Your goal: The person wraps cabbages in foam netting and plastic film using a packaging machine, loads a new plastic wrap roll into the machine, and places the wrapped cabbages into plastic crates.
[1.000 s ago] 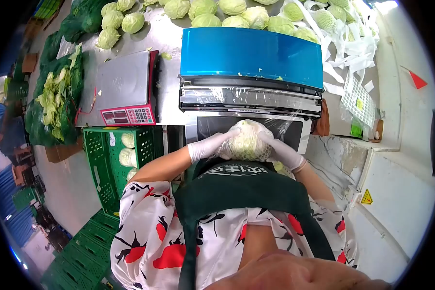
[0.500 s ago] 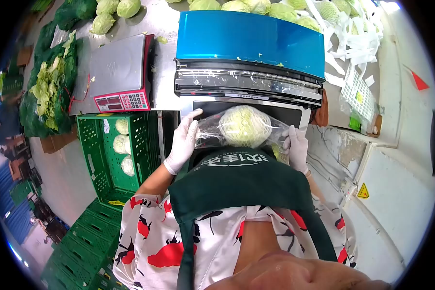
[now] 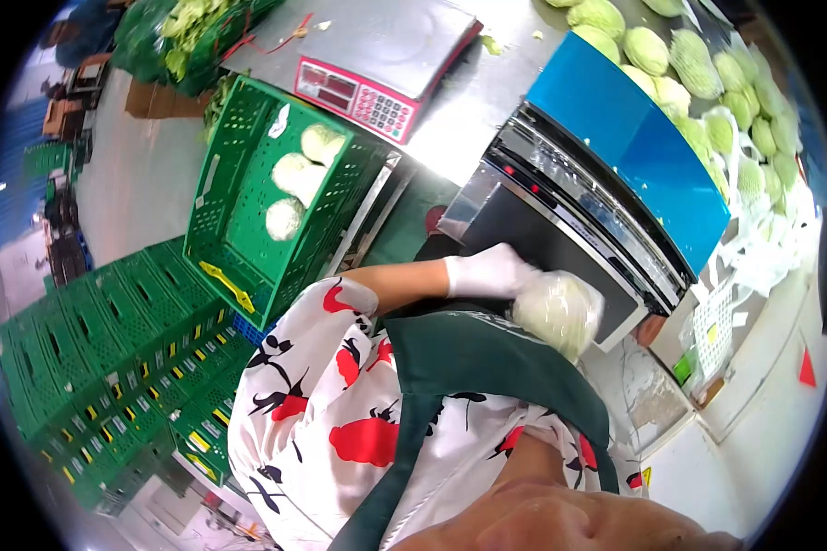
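My left hand (image 3: 492, 273), in a white glove, is closed at the left side of a wrapped cabbage (image 3: 559, 315), its fingertips blurred against the film. The pale cabbage is in front of my dark green apron, by the near edge of the wrapping machine's black plate (image 3: 547, 248). My right hand does not show; the cabbage and apron may cover it.
A green crate (image 3: 234, 225) at the left holds several wrapped cabbages. Behind it are a red-framed scale (image 3: 363, 96) and leafy scraps. The machine's blue cover (image 3: 629, 138) is at the right, with unwrapped cabbages beyond. Green crates (image 3: 101, 340) are stacked lower left.
The view has turned, bringing the crate and scale closer to the middle. My left hand has come to the cabbage's side, and the cabbage is nearer my body. My right hand has gone out of sight.
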{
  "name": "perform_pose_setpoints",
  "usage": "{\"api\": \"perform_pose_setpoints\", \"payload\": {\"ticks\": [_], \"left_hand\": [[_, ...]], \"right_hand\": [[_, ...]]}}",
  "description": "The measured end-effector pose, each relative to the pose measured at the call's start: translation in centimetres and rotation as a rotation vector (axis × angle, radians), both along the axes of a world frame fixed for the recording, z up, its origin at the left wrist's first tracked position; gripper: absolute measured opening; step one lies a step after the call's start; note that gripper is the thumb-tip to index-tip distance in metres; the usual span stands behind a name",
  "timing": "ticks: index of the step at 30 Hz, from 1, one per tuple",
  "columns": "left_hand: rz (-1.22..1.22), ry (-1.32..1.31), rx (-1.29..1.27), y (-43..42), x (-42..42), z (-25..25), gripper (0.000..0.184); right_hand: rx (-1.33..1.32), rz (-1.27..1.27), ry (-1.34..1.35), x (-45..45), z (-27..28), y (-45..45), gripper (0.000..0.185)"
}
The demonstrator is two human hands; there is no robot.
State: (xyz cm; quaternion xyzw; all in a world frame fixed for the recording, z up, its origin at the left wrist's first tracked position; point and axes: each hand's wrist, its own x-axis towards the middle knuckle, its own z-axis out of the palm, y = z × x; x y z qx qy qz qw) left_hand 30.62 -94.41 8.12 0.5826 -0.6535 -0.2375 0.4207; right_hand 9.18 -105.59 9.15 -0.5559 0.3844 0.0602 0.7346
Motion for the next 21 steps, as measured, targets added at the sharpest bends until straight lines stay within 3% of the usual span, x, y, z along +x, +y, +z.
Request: {"api": "perform_pose_setpoints", "payload": {"ticks": [1, 3, 5, 6, 7, 9, 10, 11, 12, 13, 14, 15, 17, 18, 20, 21], "left_hand": [[0.075, 0.031, -0.043, -1.3, 1.0, 3.3, 0.01], [0.327, 0.687, -0.037, -2.9, 1.5, 5.8, 0.012], [0.511, 1.145, 0.109, -4.8, 2.5, 8.6, 0.02], [0.429, 1.145, 0.16, -4.4, 2.8, 10.3, 0.023], [0.441, 1.12, 0.124, -4.8, 2.2, 7.7, 0.03], [0.349, 1.269, 0.02, -3.2, 1.5, 6.4, 0.04], [0.103, 1.649, 0.092, -1.7, 2.1, 4.6, 0.042], [-0.175, 2.011, 0.182, 0.7, 2.9, 2.4, 0.044], [-0.487, 2.355, 0.297, 3.2, 3.9, 1.6, 0.048], [-0.166, 2.293, 0.395, 5.6, 5.4, 4.9, 0.055], [-0.053, 2.187, 0.346, 7.0, 6.1, 5.6, 0.05], [0.139, 2.202, 0.316, 8.8, 6.7, 4.5, 0.051], [0.66, 1.37, 0.186, 13.3, 6.6, -0.2, 0.049], [0.718, 0.888, 0.163, 15.0, 8.3, -1.6, 0.048], [0.478, 1.727, -0.283, 19.1, 13.8, -3.7, 0.05], [0.695, 1.869, -0.286, 20.2, 15.7, -2.0, 0.049]], "right_hand": [[0.033, -0.016, -0.046, 1.5, 1.6, -0.2, 0.016], [0.084, -0.038, -0.141, 4.9, 5.0, -1.0, 0.016], [0.108, -0.067, -0.228, 8.3, 8.6, -0.8, 0.016], [0.106, -0.091, -0.262, 9.9, 10.4, -0.6, 0.016], [0.094, -0.123, -0.286, 11.4, 11.8, -0.1, 0.016], [0.023, -0.208, -0.294, 13.5, 13.0, 1.3, 0.017], [-0.029, -0.276, -0.292, 14.4, 13.2, 2.0, 0.017], [-0.092, -0.04, -0.263, 12.8, 9.8, 0.1, 0.028], [-0.15, 0.021, -0.183, 11.8, 8.1, 0.2, 0.032], [-0.211, 0.073, -0.105, 11.4, 7.2, 0.1, 0.036], [-0.106, 0.156, -0.195, 10.9, 6.9, -0.7, 0.044], [0.073, 0.148, -0.045, 11.5, 9.3, -0.7, 0.043], [-0.085, 0.181, -0.079, 11.3, 9.1, -3.0, 0.04], [-0.178, 0.136, -0.08, 11.0, 8.3, -4.4, 0.035], [-0.272, -0.013, -0.084, 11.3, 9.1, -7.4, 0.031], [-0.295, -0.087, -0.083, 11.5, 9.9, -9.0, 0.03]]}}
